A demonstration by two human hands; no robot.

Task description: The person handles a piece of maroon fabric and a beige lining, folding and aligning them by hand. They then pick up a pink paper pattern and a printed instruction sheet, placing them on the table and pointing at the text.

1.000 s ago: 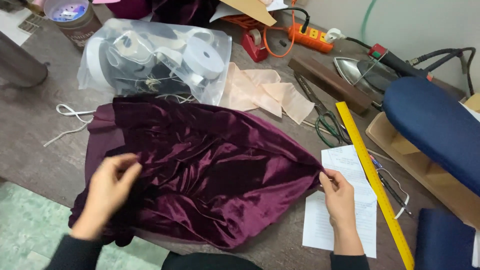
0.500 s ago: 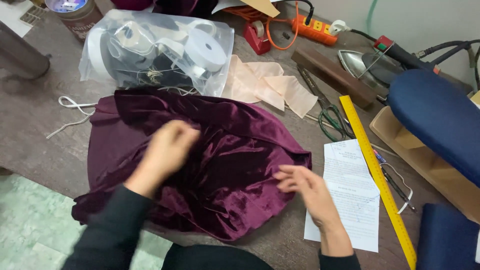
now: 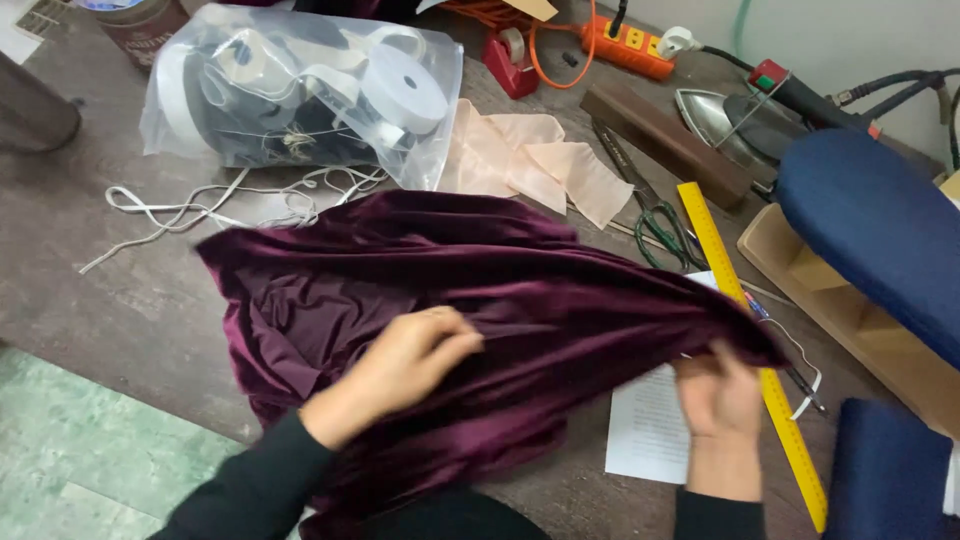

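Now the left hand (image 3: pixel 405 365) lies flat lower on the purple cloth (image 3: pixel 560 300); the right hand (image 3: pixel 718 395) pinches its corner, which could slip free.

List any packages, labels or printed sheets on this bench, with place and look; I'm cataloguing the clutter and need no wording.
Clear plastic bag of white tape rolls: back left, crumpled, see-through.
Brown round tin with a pale lid: far back left corner, partly cut off.
White printed paper sheet: front right, flat, partly under the dark purple velvet cloth, beside the right hand.
No screens or signs.
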